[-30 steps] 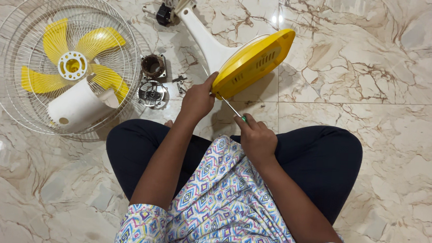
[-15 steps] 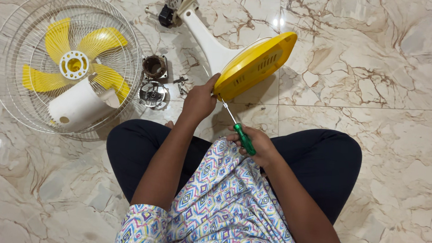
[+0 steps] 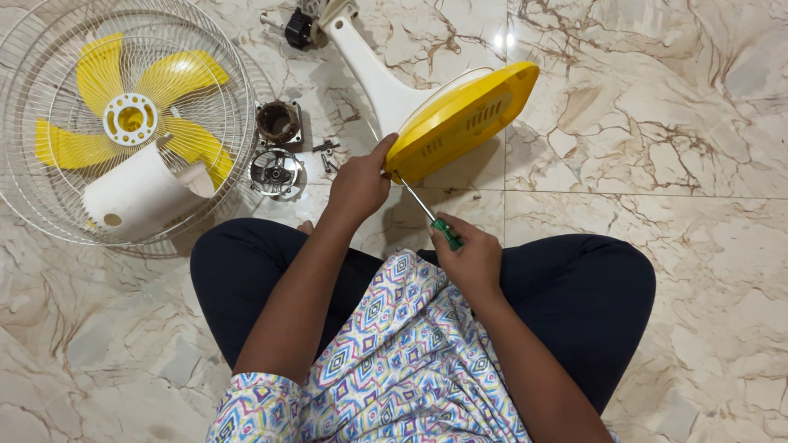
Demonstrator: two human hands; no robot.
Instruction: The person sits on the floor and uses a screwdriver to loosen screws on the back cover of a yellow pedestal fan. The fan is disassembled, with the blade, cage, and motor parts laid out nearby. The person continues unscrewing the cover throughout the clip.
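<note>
1. Change since the earlier frames: my right hand [image 3: 475,260] has slid down the screwdriver; a second ago it covered the handle, and now the green end shows above my fingers. My left hand [image 3: 360,182] has stayed on the rim of the base.

2. Hand state: my right hand is closed around the green-handled screwdriver with a thin steel shaft [image 3: 426,212]. My left hand is curled over the lower edge of the round yellow plastic fan base [image 3: 465,119], gripping it.

3. Position: the base stands tilted on its edge on the beige marble floor [image 3: 687,111], just in front of my crossed legs, with its white plastic stem [image 3: 366,63] pointing away from me. The screwdriver tip meets the underside near my left thumb; the screw itself is hidden.

4. Procedure, as I judge it: keep the shaft in line with the screw, press firmly, turn slowly, and brace the base so it cannot roll.

5. Appearance: the yellow underside is glossy, with two small groups of vent slots.

6. Nearby: a white wire fan guard with yellow blades [image 3: 121,113], and small metal motor parts and loose screws [image 3: 281,148].
</note>
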